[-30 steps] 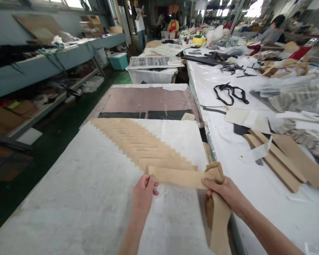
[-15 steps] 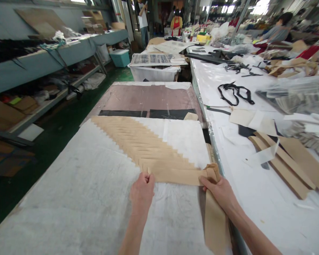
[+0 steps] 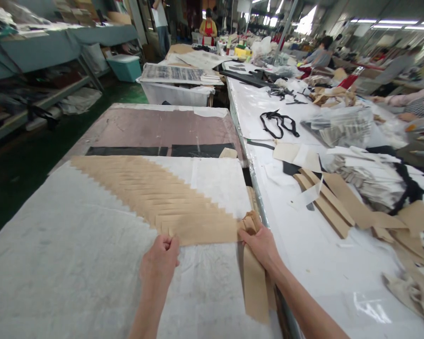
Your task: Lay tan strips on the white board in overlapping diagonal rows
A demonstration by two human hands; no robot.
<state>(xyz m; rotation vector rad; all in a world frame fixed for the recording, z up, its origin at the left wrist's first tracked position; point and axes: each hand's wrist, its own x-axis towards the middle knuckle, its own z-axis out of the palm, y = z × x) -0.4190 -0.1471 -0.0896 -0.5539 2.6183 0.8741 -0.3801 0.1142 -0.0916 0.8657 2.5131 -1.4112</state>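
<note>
Tan strips (image 3: 141, 188) that look like paper or thin leather lie overlapped in a stepped diagonal row on a white-covered table (image 3: 81, 263). The nearest tan strip (image 3: 208, 231) lies across the front of the row. My left hand (image 3: 159, 263) is closed, pinching this strip's left end between thumb and fingers. At the other end my right hand (image 3: 263, 245) is closed around a bunch of tan strips (image 3: 256, 282), whose lower ends hang down beside the table edge. Part of the bunch is hidden by the hand.
A second white table (image 3: 293, 282) adjoins on the right, with a metal edge between. On it lie loose tan pieces (image 3: 327, 202), a black strap (image 3: 279, 125) and stacked white cloth (image 3: 367, 174). A white bin (image 3: 176, 94) stands ahead. Several people are farther off.
The view has turned to the right, so the scene shifts left. The front strip now lies closer against the row. Both hands keep their hold.
</note>
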